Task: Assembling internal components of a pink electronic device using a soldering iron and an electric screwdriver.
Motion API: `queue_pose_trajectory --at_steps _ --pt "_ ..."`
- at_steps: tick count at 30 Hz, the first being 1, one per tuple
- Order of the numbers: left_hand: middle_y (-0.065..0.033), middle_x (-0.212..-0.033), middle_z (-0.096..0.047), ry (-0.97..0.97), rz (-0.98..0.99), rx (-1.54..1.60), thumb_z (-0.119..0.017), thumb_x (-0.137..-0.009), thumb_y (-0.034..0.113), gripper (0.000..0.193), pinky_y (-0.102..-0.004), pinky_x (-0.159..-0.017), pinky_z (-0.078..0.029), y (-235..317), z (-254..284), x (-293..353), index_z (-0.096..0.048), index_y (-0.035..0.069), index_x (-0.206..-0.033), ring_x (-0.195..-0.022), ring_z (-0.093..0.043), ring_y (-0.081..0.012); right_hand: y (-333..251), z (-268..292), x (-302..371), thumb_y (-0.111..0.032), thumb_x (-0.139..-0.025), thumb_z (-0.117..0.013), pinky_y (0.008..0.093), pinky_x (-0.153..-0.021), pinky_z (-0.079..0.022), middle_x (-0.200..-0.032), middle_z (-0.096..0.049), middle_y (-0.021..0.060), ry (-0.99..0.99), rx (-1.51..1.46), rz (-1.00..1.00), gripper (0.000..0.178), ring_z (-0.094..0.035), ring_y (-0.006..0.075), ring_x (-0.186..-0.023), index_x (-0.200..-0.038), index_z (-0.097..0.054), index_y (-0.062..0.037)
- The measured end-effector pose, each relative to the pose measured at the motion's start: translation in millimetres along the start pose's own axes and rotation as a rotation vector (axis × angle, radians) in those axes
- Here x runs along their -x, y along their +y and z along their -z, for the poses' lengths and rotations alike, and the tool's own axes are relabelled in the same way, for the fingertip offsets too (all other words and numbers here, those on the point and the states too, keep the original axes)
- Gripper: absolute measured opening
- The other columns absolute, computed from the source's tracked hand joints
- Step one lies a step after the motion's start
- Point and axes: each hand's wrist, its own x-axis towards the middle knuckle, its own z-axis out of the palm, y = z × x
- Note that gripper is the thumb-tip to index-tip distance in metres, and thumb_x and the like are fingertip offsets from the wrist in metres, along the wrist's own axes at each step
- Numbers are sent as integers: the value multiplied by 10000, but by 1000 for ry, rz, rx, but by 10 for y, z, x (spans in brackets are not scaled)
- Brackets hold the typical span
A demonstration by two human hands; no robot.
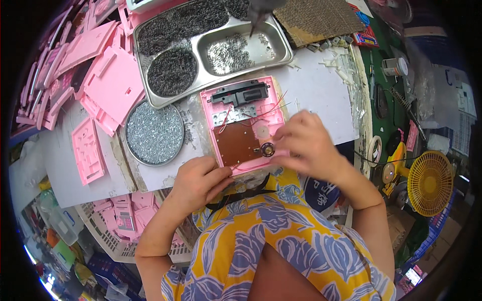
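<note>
A pink plastic housing (pixel 276 118) lies in front of me on the worktable. Inside it are a black plastic mechanism (pixel 241 93) at the far end, a brown circuit board (pixel 237 146) and thin red wires. My left hand (pixel 197 179) pinches the housing's near left corner, thumb and fingers together by a wire. At the near right, my right hand (pixel 307 146) has curled fingers around a small round black part (pixel 267 149) with a brass-coloured middle. The fingertips' exact contact there is partly hidden.
A metal tray (pixel 213 70) of small dark screws stands beyond the housing, with a dark tool tip above it. Left are a round dish of silvery screws (pixel 154 133) and stacked pink panels (pixel 113 85). Cardboard (pixel 319 20) lies far right; a yellow fan (pixel 430 183) stands right.
</note>
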Motion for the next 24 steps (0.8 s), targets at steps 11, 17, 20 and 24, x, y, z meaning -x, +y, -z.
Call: queue_pose_trajectory --at_steps 11,17,20,24 --pt "-139 -827 -666 -3 -28 -182 -717 -878 141 144 -448 -721 -513 -178 753 -1450 -696 20 -953 -815 -657 -363 1212 120 -474 -116 -820 -767 394 -721 -518 -879 -673 125 224 278 -264 284 -636 301 -776 -1060 -651 -18" --pt "-97 -1035 -658 -54 -152 -455 -633 -900 123 136 -445 -734 -568 -957 222 -2596 -663 55 -1014 -896 -686 -339 982 402 -210 -52 -869 -680 310 -697 -517 -839 -647 103 179 125 -526 359 -632 188 -729 -1225 -629 -50" --pt "-87 -1080 -647 -241 -294 -769 -581 -918 143 167 -447 -745 -595 -861 220 -2783 -655 66 -1046 -927 -696 -329 1037 456 -16 -43 -893 -652 275 -659 -498 -810 -648 68 271 -67 -637 383 -598 107 -713 -1275 -627 -73" --pt "-113 -1053 -645 -249 -217 -811 -579 -920 170 210 -452 -749 -599 -835 195 -2784 -646 65 -1090 -944 -697 -329 943 457 143 -47 -902 -651 263 -626 -494 -792 -684 37 422 -335 -622 347 -590 78 -679 -1249 -639 -50"
